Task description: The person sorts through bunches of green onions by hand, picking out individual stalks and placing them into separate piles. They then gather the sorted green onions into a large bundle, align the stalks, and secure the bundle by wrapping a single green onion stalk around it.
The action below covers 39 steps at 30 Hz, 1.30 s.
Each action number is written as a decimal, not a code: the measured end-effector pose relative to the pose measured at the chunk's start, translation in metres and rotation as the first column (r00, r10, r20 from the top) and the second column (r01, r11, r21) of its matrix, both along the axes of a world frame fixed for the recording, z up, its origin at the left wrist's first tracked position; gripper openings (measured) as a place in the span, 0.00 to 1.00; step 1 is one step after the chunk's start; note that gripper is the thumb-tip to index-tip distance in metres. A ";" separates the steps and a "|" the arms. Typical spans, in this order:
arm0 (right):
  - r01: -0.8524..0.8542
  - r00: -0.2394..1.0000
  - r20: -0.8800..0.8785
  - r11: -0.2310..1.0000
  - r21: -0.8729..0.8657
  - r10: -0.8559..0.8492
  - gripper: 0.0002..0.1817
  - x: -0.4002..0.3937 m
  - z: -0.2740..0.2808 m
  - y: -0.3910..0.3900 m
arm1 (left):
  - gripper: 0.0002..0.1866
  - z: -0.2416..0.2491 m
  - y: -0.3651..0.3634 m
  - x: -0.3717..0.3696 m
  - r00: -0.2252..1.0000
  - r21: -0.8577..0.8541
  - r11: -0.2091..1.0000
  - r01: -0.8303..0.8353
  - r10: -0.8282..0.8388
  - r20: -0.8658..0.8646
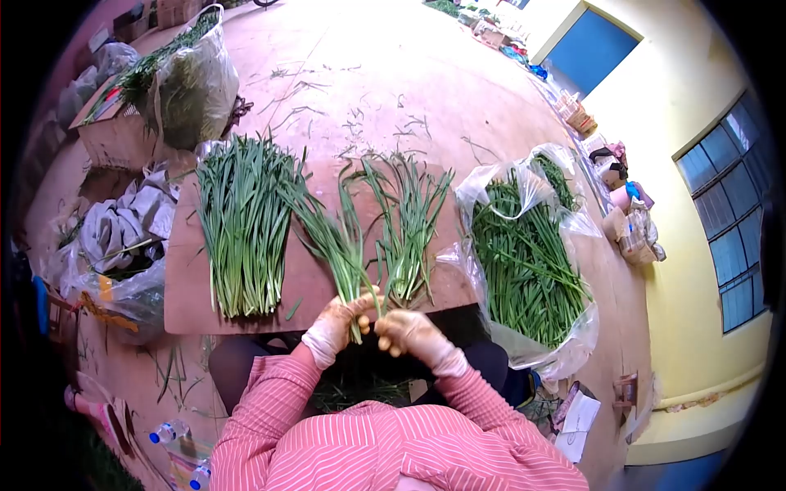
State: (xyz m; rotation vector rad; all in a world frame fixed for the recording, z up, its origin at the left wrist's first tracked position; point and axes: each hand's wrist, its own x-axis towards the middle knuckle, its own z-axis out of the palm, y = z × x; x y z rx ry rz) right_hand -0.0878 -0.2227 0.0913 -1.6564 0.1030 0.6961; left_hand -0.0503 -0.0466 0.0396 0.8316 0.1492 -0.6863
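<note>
My left hand (pixel 337 324), in a stained pale glove, is closed around a small bunch of garlic chives (pixel 334 245), pale stem ends towards me and leaves pointing away. Close beside it, my right hand (pixel 409 334), gloved too, has its fingers pinched at a thin chive stalk by the bunch's lower end. Both hands are just past the near edge of a brown board (pixel 182 286). On the board's left lies a thick, lined-up pile of garlic chives (pixel 246 229). A smaller, looser pile (pixel 409 237) lies right of the held bunch.
A clear plastic bag (pixel 544 356) full of green chives stands right of the board. At left are a bag of grey cloth (pixel 135 213) and a cardboard box (pixel 119 143) beside a big plastic sack (pixel 196 94). Water bottles (pixel 169 431) lie at lower left.
</note>
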 end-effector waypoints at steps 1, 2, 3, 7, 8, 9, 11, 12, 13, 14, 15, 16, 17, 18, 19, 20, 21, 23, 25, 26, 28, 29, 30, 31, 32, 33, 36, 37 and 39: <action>-0.024 0.998 -0.053 0.997 0.074 0.028 0.13 -0.006 -0.009 0.002 | 0.19 -0.002 0.002 -0.002 0.997 -0.052 0.996 0.074 -0.074 0.002; -0.019 0.999 -0.046 0.998 0.067 0.022 0.13 -0.008 -0.016 0.003 | 0.19 -0.002 -0.001 -0.004 0.998 -0.012 0.998 0.054 -0.054 0.015; -0.016 0.999 -0.038 0.998 0.061 0.019 0.13 -0.010 -0.021 0.004 | 0.19 -0.001 -0.002 -0.006 0.999 0.028 0.999 0.032 -0.033 0.030; 0.074 0.997 -0.007 0.994 0.083 -0.073 0.12 -0.013 -0.033 0.007 | 0.20 0.008 0.001 -0.008 0.997 0.093 0.996 0.007 -0.014 0.075; 0.072 0.997 0.002 0.994 0.086 -0.072 0.12 -0.014 -0.035 0.007 | 0.19 0.004 0.003 -0.009 0.994 0.111 0.994 0.013 -0.025 0.105; 0.120 0.993 -0.029 0.988 0.101 -0.118 0.12 -0.015 -0.037 0.008 | 0.19 0.007 0.003 -0.009 0.993 0.112 0.994 0.010 -0.023 0.114; 0.163 0.986 -0.056 0.980 0.115 -0.158 0.12 -0.019 -0.048 0.008 | 0.19 0.013 0.002 -0.011 0.992 0.133 0.990 -0.052 0.036 0.125; 0.230 0.970 -0.123 0.957 0.179 -0.210 0.11 -0.020 -0.060 0.007 | 0.18 0.008 0.001 -0.011 0.991 0.139 0.987 -0.076 0.059 0.119; 0.298 0.947 -0.195 0.925 0.237 -0.255 0.11 -0.021 -0.067 0.006 | 0.18 0.007 0.001 -0.011 0.990 0.138 0.987 -0.082 0.065 0.123; 0.312 0.941 -0.207 0.922 0.229 -0.268 0.11 -0.025 -0.071 0.006 | 0.18 0.006 0.000 -0.011 0.990 0.122 0.988 -0.092 0.078 0.119; 0.292 0.945 -0.203 0.942 0.167 -0.257 0.11 -0.029 -0.072 0.008 | 0.18 0.006 0.000 -0.010 0.990 0.108 0.989 -0.100 0.088 0.113; 0.210 0.960 -0.208 0.974 0.088 -0.188 0.12 -0.036 -0.074 0.008 | 0.18 0.010 0.001 -0.008 0.983 0.108 0.986 -0.126 0.109 0.147; 0.123 0.969 -0.218 0.992 0.009 -0.118 0.13 -0.044 -0.078 0.008 | 0.18 0.008 0.003 -0.005 0.983 0.110 0.986 -0.128 0.111 0.148; -0.092 0.969 -0.234 0.994 -0.054 0.077 0.15 -0.055 -0.095 0.002 | 0.18 0.003 0.003 0.000 0.981 0.054 0.985 -0.162 0.154 0.122; -0.303 0.928 -0.262 0.946 -0.114 0.265 0.17 -0.066 -0.120 -0.008 | 0.18 0.000 0.004 0.002 0.976 -0.003 0.981 -0.196 0.196 0.091; -0.593 0.754 -0.108 0.600 -0.537 0.648 0.20 -0.074 -0.146 -0.014 | 0.16 0.000 0.006 0.003 0.978 -0.018 0.979 -0.204 0.204 0.046; -0.424 0.705 0.055 0.484 -0.765 0.707 0.22 -0.089 -0.146 -0.018 | 0.16 -0.005 0.006 0.004 0.977 -0.018 0.978 -0.208 0.209 0.045; -0.495 0.869 -0.307 0.713 -0.496 0.389 0.22 -0.060 -0.088 0.001 | 0.16 -0.018 0.004 0.003 0.986 -0.012 0.986 -0.166 0.166 -0.019; 0.062 0.989 -0.127 0.993 -0.099 -0.074 0.23 -0.051 -0.079 0.006 | 0.15 -0.020 0.002 -0.001 0.989 0.031 0.989 -0.145 0.146 -0.038; 0.103 0.993 -0.066 0.994 0.045 -0.100 0.23 -0.041 -0.056 0.007 | 0.15 -0.019 0.001 -0.002 0.991 0.071 0.990 -0.120 0.124 -0.053; 0.099 0.994 -0.062 0.991 0.088 -0.093 0.22 -0.024 -0.029 0.012 | 0.14 -0.010 -0.003 -0.005 0.986 0.078 0.993 -0.094 0.104 -0.133; 0.076 0.997 -0.039 0.995 0.061 -0.073 0.21 -0.019 -0.028 0.016 | 0.14 -0.009 -0.004 -0.006 0.986 0.076 0.993 -0.095 0.104 -0.133; 0.073 0.997 -0.038 0.995 0.061 -0.071 0.21 -0.018 -0.029 0.017 | 0.14 -0.009 -0.004 -0.007 0.989 0.070 0.994 -0.080 0.088 -0.119; 0.050 0.998 -0.031 0.998 0.037 -0.048 0.21 -0.016 -0.033 0.018 | 0.14 -0.007 -0.003 -0.008 0.991 0.064 0.996 -0.067 0.074 -0.107; 0.026 0.999 -0.027 1.000 0.014 -0.025 0.21 -0.014 -0.035 0.019 | 0.14 -0.003 0.002 -0.009 0.995 0.075 0.997 -0.033 0.039 -0.091; 0.023 0.999 -0.031 1.000 0.017 -0.022 0.21 -0.014 -0.037 0.019 | 0.14 -0.003 0.002 -0.008 0.995 0.078 0.996 -0.035 0.042 -0.095; 0.109 0.992 -0.072 0.992 0.069 -0.104 0.19 -0.015 -0.034 0.019 | 0.15 -0.009 0.002 -0.009 0.999 0.071 0.997 -0.007 0.010 -0.050; 0.107 0.992 -0.080 0.992 0.063 -0.102 0.18 -0.014 -0.029 0.022 | 0.15 -0.012 0.001 -0.008 0.998 0.071 0.998 0.001 0.003 -0.062; 0.121 0.989 -0.091 0.992 0.032 -0.117 0.17 -0.012 -0.023 0.025 | 0.16 -0.018 -0.005 -0.009 0.996 0.108 0.991 -0.077 0.080 -0.028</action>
